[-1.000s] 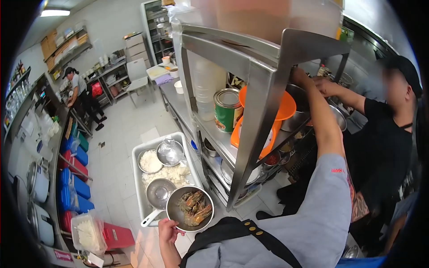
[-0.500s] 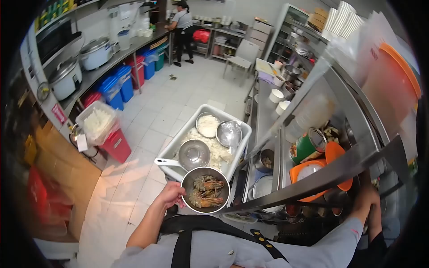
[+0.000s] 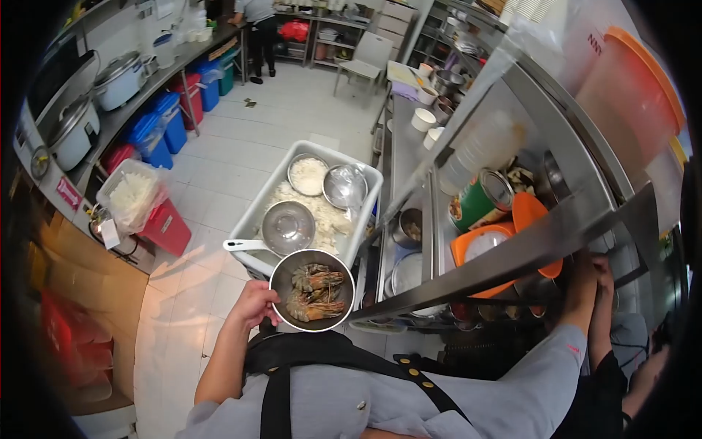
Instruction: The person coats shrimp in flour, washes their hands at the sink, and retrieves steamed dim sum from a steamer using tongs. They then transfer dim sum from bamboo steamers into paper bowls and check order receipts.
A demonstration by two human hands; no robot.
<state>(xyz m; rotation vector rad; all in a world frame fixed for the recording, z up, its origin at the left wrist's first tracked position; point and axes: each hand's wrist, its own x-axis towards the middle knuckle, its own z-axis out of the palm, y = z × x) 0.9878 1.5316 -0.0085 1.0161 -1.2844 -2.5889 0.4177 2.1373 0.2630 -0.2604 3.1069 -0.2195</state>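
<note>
My left hand point(image 3: 257, 301) grips the rim of a round metal bowl point(image 3: 349, 301) in front of my body, fingers closed on its left side. Several large prawns point(image 3: 316, 291), with heads and shells on, lie in it. My right forearm point(image 3: 579, 304) reaches to the right, past the metal rack; the hand is hidden behind the rack's bar. Just beyond the prawn bowl stands a white tub point(image 3: 371, 181) of what looks like rice point(image 3: 327, 225). On the rice rest a metal bowl point(image 3: 289, 228), a rice-filled bowl point(image 3: 308, 174) and a plastic-covered bowl point(image 3: 344, 186). A white handle point(image 3: 245, 245) overhangs the tub's edge.
The metal rack point(image 3: 512, 256) at right holds a green can point(image 3: 472, 201) and orange containers point(image 3: 479, 252). Another person's arm point(image 3: 603, 307) is close beside my right arm. A red bin point(image 3: 167, 227) stands at left. Someone point(image 3: 262, 36) stands by the far counter.
The whole view has shifted, so the tub, rack and bowl appear further left and higher. My left hand still holds the prawn bowl. More of the nearby person shows at right.
</note>
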